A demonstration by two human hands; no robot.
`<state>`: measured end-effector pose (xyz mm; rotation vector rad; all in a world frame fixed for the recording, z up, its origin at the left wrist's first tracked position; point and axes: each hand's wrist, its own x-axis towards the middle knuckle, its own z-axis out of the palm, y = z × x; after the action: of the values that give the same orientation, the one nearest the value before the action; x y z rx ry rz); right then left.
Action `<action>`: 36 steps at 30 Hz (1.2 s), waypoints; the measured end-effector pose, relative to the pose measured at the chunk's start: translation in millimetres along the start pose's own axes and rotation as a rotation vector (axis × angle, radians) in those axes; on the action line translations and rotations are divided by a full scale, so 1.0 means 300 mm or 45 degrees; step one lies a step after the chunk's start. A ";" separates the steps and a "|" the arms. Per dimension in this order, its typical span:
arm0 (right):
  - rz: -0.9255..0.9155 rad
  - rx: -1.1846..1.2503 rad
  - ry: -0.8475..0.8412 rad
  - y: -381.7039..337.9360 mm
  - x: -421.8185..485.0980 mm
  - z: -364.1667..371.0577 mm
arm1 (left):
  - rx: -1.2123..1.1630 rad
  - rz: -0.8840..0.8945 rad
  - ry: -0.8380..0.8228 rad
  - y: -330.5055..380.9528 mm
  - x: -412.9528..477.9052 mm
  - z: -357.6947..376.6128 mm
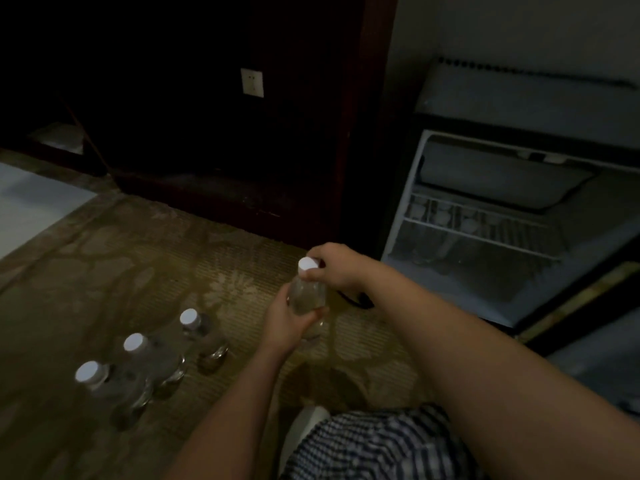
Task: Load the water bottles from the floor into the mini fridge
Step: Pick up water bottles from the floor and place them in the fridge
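A clear water bottle (pixel 309 295) with a white cap is held upright above the carpet in the middle of the view. My left hand (pixel 287 322) grips its lower body from the left. My right hand (pixel 334 266) pinches its neck just under the cap. Three more white-capped bottles (pixel 138 362) stand in a diagonal row on the carpet at the lower left. The mini fridge (pixel 408 216) stands open at the right, with a wire shelf (pixel 485 233) holding several bottles at its left end.
A dark wooden cabinet (pixel 349 133) stands between the carpet and the fridge, with a white wall socket (pixel 252 82) on its dark panel. The fridge door (pixel 571 306) hangs open at the far right. My checked shorts (pixel 381 445) show at the bottom.
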<state>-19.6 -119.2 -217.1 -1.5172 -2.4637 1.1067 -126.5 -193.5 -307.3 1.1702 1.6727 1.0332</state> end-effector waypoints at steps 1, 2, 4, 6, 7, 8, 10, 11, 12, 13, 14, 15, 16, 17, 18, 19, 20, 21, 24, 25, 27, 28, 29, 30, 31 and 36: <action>0.000 0.015 0.039 -0.001 -0.028 -0.026 | 0.000 0.018 -0.001 0.032 -0.008 0.004; 0.005 0.042 0.084 0.000 -0.059 -0.054 | 0.003 0.043 -0.010 0.063 -0.015 0.011; 0.006 0.116 0.176 0.012 -0.128 -0.110 | -0.005 0.089 -0.052 0.138 -0.034 0.033; -0.009 0.174 0.268 0.025 -0.190 -0.160 | -0.016 0.127 -0.069 0.202 -0.048 0.061; -0.016 0.191 0.319 0.033 -0.221 -0.183 | -0.012 0.152 -0.063 0.238 -0.060 0.079; -0.022 0.201 0.372 0.042 -0.257 -0.208 | -0.003 0.185 -0.054 0.272 -0.071 0.103; -0.033 0.200 0.461 0.062 -0.320 -0.251 | 0.019 0.249 -0.036 0.334 -0.096 0.152; -0.036 0.199 0.501 0.075 -0.352 -0.274 | 0.032 0.272 -0.037 0.367 -0.110 0.179; -0.034 0.214 0.531 0.087 -0.379 -0.293 | 0.039 0.287 -0.041 0.392 -0.119 0.203; -0.027 0.247 0.564 0.103 -0.409 -0.316 | 0.051 0.299 -0.051 0.420 -0.126 0.232; -0.019 0.281 0.589 0.115 -0.432 -0.336 | 0.064 0.309 -0.057 0.446 -0.131 0.254; -0.005 0.310 0.608 0.124 -0.452 -0.355 | 0.088 0.320 -0.056 0.472 -0.132 0.272; 0.016 0.340 0.627 0.138 -0.479 -0.378 | 0.109 0.339 -0.062 0.503 -0.136 0.296; 0.040 0.378 0.644 0.153 -0.505 -0.399 | 0.134 0.354 -0.071 0.538 -0.140 0.320; 0.063 0.413 0.669 0.169 -0.529 -0.421 | 0.149 0.367 -0.080 0.575 -0.145 0.344; 0.085 0.432 0.707 0.185 -0.553 -0.444 | 0.161 0.381 -0.092 0.611 -0.150 0.369; 0.106 0.437 0.751 0.200 -0.570 -0.463 | 0.172 0.398 -0.104 0.643 -0.153 0.390; 0.131 0.432 0.800 0.217 -0.585 -0.481 | 0.189 0.415 -0.118 0.672 -0.155 0.414; 0.217 0.422 0.902 0.274 -0.627 -0.525 | 0.257 0.456 -0.153 0.725 -0.157 0.494; 0.241 0.428 0.919 0.293 -0.639 -0.534 | 0.271 0.459 -0.166 0.735 -0.157 0.518; 0.288 0.436 0.932 0.337 -0.664 -0.549 | 0.278 0.450 -0.212 0.747 -0.158 0.567; 0.320 0.431 0.928 0.359 -0.672 -0.552 | 0.294 0.444 -0.237 0.747 -0.157 0.590; 0.357 0.424 0.919 0.384 -0.676 -0.553 | 0.312 0.430 -0.262 0.748 -0.161 0.612; 0.399 0.419 0.906 0.409 -0.679 -0.552 | 0.324 0.415 -0.283 0.745 -0.163 0.634; 0.437 0.419 0.892 0.434 -0.679 -0.549 | 0.324 0.404 -0.302 0.738 -0.165 0.655; 0.533 0.360 0.829 0.561 -0.655 -0.511 | 0.325 0.333 -0.389 0.663 -0.144 0.761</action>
<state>270.0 -146.8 -140.3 -1.9453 -1.5470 0.7719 152.0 -152.7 -187.5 1.6595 1.4629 0.7584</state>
